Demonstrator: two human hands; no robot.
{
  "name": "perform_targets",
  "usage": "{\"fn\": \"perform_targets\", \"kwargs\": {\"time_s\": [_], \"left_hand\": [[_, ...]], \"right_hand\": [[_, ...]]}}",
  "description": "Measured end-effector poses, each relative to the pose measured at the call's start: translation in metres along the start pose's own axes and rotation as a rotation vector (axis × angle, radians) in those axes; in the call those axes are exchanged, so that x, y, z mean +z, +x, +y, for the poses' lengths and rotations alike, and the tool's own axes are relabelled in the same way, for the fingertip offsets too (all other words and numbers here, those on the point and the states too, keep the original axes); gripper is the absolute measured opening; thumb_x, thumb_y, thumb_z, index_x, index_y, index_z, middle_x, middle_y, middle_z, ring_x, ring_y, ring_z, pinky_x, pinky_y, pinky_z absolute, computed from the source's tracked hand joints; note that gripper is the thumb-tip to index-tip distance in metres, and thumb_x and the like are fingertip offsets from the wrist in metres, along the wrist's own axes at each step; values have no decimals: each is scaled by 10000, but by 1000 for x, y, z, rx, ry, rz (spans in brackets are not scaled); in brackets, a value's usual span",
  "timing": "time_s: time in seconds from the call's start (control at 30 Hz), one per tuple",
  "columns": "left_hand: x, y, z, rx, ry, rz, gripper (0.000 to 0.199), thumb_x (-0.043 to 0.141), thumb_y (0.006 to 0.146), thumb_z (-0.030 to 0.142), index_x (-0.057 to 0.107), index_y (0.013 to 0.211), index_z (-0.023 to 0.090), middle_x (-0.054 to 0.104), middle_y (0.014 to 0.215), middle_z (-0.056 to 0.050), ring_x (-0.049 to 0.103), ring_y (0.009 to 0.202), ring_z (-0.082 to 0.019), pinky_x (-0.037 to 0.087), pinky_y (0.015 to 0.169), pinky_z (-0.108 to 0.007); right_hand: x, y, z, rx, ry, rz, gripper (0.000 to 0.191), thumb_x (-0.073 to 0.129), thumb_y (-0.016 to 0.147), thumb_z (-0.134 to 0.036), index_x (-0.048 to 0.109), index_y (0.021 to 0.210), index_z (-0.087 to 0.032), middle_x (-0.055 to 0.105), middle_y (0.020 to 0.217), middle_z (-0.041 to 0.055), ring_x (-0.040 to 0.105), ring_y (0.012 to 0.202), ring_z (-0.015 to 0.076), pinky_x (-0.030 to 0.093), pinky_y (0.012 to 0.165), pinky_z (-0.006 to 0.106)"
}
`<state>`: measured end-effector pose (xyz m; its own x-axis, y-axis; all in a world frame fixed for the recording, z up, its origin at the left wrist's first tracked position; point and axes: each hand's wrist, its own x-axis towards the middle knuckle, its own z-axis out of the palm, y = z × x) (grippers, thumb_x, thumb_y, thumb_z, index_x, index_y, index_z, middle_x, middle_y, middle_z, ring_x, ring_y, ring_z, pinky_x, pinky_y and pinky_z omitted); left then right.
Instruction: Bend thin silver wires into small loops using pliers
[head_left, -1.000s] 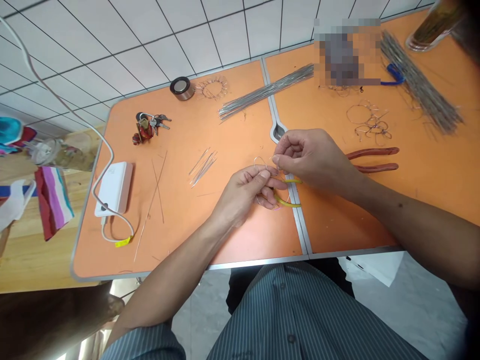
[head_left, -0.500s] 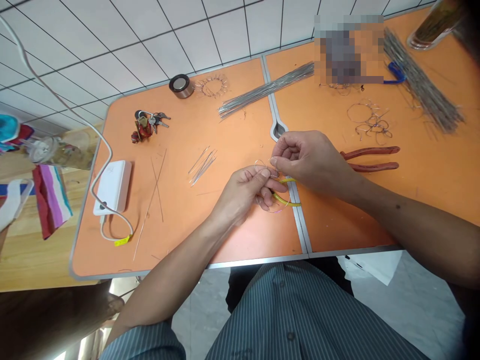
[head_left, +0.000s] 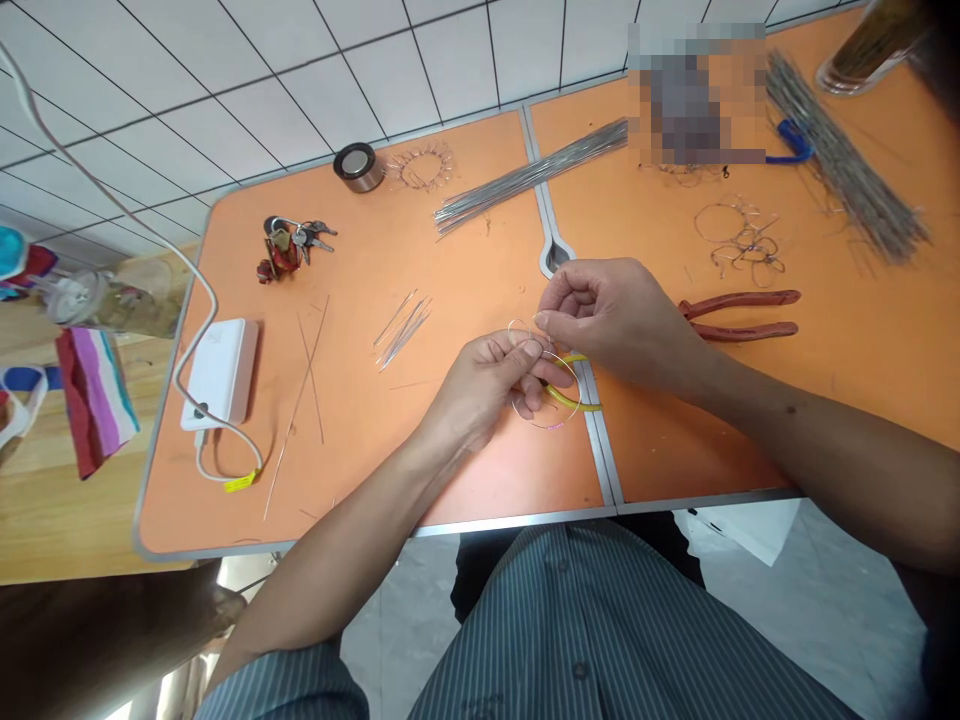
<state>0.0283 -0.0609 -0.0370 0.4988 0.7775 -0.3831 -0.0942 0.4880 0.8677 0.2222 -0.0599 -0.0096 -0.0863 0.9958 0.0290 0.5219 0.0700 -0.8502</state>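
Observation:
My left hand (head_left: 495, 375) is closed, pinching a thin wire ring (head_left: 553, 428) between thumb and fingers. A short pinkish section shows at the bottom of the ring, and a smaller wire loop rises above the thumb. My right hand (head_left: 607, 318) is closed too, thumb and forefinger pressed together at a fine wire end just above the left thumb. Partly hidden under both hands, a tool with yellow handles (head_left: 581, 403) lies on the table. Right of it, beyond my right wrist, are red-handled pliers (head_left: 742, 315), their jaws covered by that hand.
Cut wires (head_left: 405, 330) lie left of my hands. Behind are a long wire bundle (head_left: 525, 180), a tape roll (head_left: 358, 167) and keys (head_left: 296, 245). A white power bank (head_left: 221, 370) sits far left. Tangled wire rings (head_left: 742, 240) and another wire bundle (head_left: 847, 160) are at right.
The wire ring has turned slightly and its round outline shows more fully. Both hands keep nearly the same pinch, and the view has shifted a little.

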Motion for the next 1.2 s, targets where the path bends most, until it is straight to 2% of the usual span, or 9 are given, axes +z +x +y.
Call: {"fn": "perform_targets", "kwargs": {"time_s": [0.17,0.27,0.43,0.5,0.6,0.7,0.87,1.03,1.2], "left_hand": [[2,0,6,-76,-104,6,208,841,923,325,763,896,133,835,796,-98,585,458,-86,455,425,-191],[0,0,9,-76,-129,53,177,820,937,288,766,903,124,831,784,-97,591,448,-84,455,418,-183],[-13,3,19,97,-141,186,187,827,944,304,760,903,134,840,819,-85,616,466,-80,508,445,-179],[-19,5,25,174,-146,267,210,841,943,330,746,902,147,839,820,-70,618,473,-80,516,452,-179],[-25,7,33,259,-157,358,232,826,967,349,721,894,155,826,788,-50,608,469,-79,510,454,-181],[-28,7,39,321,-166,395,211,766,1017,329,711,911,155,827,794,-47,613,477,-77,498,459,-181],[-30,6,42,360,-176,418,183,696,1063,291,706,942,156,821,776,-39,615,476,-73,475,462,-173],[-35,8,44,360,-204,401,166,641,1084,241,712,967,146,829,792,-49,612,470,-71,467,452,-174],[-37,7,47,352,-229,364,180,672,1069,257,711,941,137,832,805,-65,614,471,-67,474,458,-171]], "right_hand": [[-3,3,3,15,110,-59,15,698,883,-226,701,888,-240,754,733,-8,728,685,202,514,641,326],[-12,2,4,0,40,-48,101,691,934,-262,732,1026,-247,786,812,-2,745,727,210,526,681,334],[-20,-14,6,-144,-420,-57,157,684,974,-275,744,1114,-236,795,898,33,737,816,242,477,713,360],[-16,-24,7,-217,-628,-72,280,743,972,-358,728,1219,-226,806,1043,80,741,911,289,449,690,380],[-6,-38,8,-324,-865,-195,484,840,920,-495,692,1292,-223,778,1230,123,732,1011,344,444,672,414],[2,-46,9,-454,-1012,-230,416,856,930,-504,687,1172,-211,750,1186,117,704,1023,339,464,756,436],[12,-47,13,-593,-1104,-194,130,684,1055,-314,667,988,-204,687,967,77,641,883,282,390,761,426],[23,-45,20,-685,-1161,-79,117,627,941,-110,654,863,-193,617,837,79,550,799,267,320,717,423],[27,-45,26,-695,-1193,-42,118,634,979,-119,652,884,-186,638,868,91,543,813,264,333,732,418]]}}
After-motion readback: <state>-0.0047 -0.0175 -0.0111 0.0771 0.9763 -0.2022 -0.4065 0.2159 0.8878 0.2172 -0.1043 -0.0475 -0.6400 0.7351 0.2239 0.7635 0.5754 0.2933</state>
